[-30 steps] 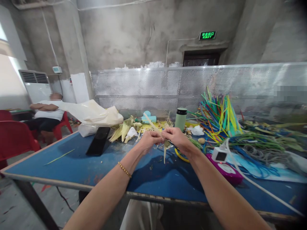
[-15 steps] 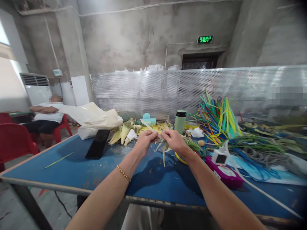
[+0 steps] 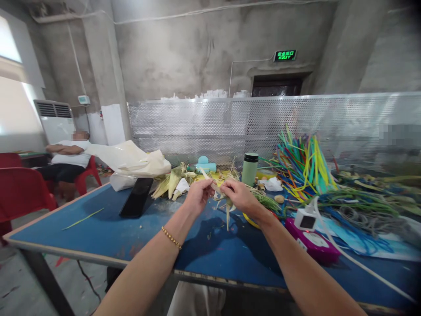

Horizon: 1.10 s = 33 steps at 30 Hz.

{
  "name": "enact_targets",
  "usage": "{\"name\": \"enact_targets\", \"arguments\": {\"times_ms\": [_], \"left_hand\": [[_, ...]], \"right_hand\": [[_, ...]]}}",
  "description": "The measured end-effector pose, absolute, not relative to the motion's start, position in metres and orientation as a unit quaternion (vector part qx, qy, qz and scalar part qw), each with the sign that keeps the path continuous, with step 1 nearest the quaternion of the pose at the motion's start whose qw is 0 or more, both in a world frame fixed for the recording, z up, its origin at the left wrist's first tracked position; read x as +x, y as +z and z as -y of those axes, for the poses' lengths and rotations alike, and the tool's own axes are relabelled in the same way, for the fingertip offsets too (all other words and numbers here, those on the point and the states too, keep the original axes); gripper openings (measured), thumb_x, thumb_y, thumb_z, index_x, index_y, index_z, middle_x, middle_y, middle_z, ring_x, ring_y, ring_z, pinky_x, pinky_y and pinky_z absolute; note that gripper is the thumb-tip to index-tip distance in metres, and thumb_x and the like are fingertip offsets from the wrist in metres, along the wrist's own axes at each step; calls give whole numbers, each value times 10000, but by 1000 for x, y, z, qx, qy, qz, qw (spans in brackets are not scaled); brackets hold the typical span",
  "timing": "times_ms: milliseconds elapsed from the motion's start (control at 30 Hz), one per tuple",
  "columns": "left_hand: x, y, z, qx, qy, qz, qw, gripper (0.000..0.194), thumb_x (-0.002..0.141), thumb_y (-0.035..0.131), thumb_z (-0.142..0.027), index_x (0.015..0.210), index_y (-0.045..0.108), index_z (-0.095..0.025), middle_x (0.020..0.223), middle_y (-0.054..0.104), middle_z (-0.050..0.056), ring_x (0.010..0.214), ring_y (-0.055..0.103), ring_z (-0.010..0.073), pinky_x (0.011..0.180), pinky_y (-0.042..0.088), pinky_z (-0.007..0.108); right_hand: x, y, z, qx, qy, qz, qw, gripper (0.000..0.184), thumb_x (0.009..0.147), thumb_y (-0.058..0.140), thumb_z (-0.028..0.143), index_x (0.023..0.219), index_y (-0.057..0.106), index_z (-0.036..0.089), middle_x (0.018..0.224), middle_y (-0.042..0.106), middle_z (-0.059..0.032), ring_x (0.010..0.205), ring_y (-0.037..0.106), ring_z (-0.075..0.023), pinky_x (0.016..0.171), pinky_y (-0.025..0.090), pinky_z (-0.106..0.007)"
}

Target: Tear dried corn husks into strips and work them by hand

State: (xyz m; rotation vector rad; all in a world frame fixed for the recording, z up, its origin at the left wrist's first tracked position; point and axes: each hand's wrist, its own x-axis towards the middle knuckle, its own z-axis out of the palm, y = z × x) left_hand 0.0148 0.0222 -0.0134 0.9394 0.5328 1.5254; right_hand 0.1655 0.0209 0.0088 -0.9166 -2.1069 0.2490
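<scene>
I read "EXIT" on the far green sign (image 3: 285, 55), right hand (image 3: 239, 195) fingers clamped on a pale strip (image 3: 205, 174), left hand (image 3: 198, 196) curled beside it, grip unclear.

Grey wall (image 3: 171, 52) behind perforated metal screen (image 3: 187, 127)

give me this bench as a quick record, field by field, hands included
right hand: pinching a pale strip
left hand: at the same strip, grip unclear
surface: blue tabletop
left side: black smartphone
beyond hands: green flask, black lid on
right side: magenta power socket, white charger on it
background: lit exit sign
</scene>
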Motion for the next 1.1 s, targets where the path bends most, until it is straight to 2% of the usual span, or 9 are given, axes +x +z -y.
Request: {"name": "enact_targets", "arguments": {"times_ms": [133,367,467,600,700,833,1000,1100], "left_hand": [[14,-12,-22,390,660,-247,593,150,650,686,-221,595,609,-104,529,565,16,445,457,78,460,313,227],[3,-9,-25,427,722,-295,457,297,614,753,-294,505,530,-130,458,477,-20,420,403,60,445,278,219],[-5,-5,-28,400,743,-304,442,289,623,741,-282,513,519,-133,460,477,-22,406,394,56,430,272,212],[-10,-1,-32,325,730,-282,531,180,645,649,-148,544,500,-140,448,464,-31,378,384,58,394,257,200],[-8,-1,-33,283,710,-272,585,211,666,578,-107,513,443,-158,396,397,-50,331,316,49,362,210,195],[-5,-1,-35,255,704,-283,599,253,688,566,-116,501,402,-167,386,384,-49,329,311,46,359,214,186],[-11,-4,-38,246,716,-276,592,145,720,589,-148,607,498,-145,446,464,-34,367,397,63,381,277,188],[-18,-5,-40,264,711,-267,594,107,723,602,-157,645,537,-125,445,463,-32,363,389,56,369,235,180]], "right_hand": [[163,7,-20,-354,101,845,388,247,849,453,271,620,472,180,634,483,7,626,425,-127,610,308,-261],[165,8,-17,-351,96,856,367,247,851,456,280,627,482,178,648,507,0,637,444,-131,619,320,-265],[165,7,-18,-349,92,863,353,239,849,460,276,640,510,171,669,530,-10,654,463,-136,631,327,-265],[165,6,-19,-357,86,867,337,218,850,464,262,668,537,166,701,556,-24,682,487,-144,651,336,-267],[164,5,-20,-366,74,867,331,202,848,473,248,677,542,164,724,560,-33,706,493,-150,669,339,-270],[162,3,-22,-365,73,871,320,198,855,471,238,690,549,162,724,560,-34,707,496,-152,666,337,-270],[164,3,-23,-356,69,873,326,199,853,475,236,689,555,158,727,562,-32,706,497,-150,663,339,-269],[166,2,-23,-355,64,873,329,207,854,475,238,682,558,159,721,564,-31,700,494,-149,662,341,-269]]}}
